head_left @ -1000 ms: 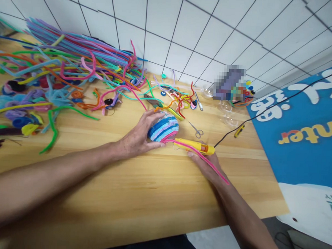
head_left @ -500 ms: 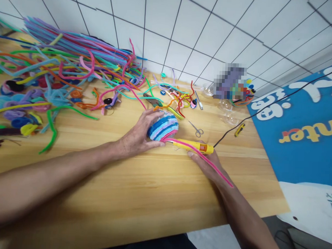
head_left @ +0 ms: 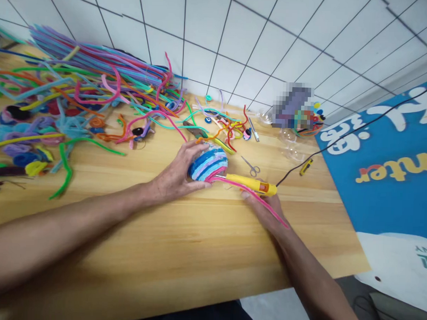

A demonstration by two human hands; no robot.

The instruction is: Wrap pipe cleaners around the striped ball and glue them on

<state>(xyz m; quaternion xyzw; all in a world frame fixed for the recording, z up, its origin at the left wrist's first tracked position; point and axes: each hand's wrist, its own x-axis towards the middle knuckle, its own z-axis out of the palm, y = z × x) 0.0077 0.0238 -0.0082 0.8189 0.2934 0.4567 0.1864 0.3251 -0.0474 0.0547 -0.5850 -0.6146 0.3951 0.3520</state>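
My left hand (head_left: 176, 175) is wrapped round a ball (head_left: 208, 163) covered in blue, light blue, purple and pink bands of pipe cleaner. A long pink pipe cleaner (head_left: 264, 204) trails from the ball's lower edge, passing along the tool and over my right wrist. In my right hand (head_left: 263, 206) is a yellow hot glue gun (head_left: 251, 183), its metal nozzle pointing left at the ball's pink band. Whether the nozzle touches the ball I cannot tell. The fingers under the glue gun are mostly hidden.
Small scissors (head_left: 251, 167) lie just behind the glue gun. A yellow utility knife (head_left: 306, 167) rests further right, near the black cord (head_left: 326, 147). Loose pipe cleaners (head_left: 69, 166) and a long bundle (head_left: 98, 58) cover the left. Clear plastic spheres (head_left: 292, 151) stand near the tiled wall (head_left: 204, 33).
The glue gun's nozzle has come out more plainly from behind the pink pipe cleaner, and the gun has tilted slightly. The pipe cleaner's loose end has shifted. My left hand still holds the ball.
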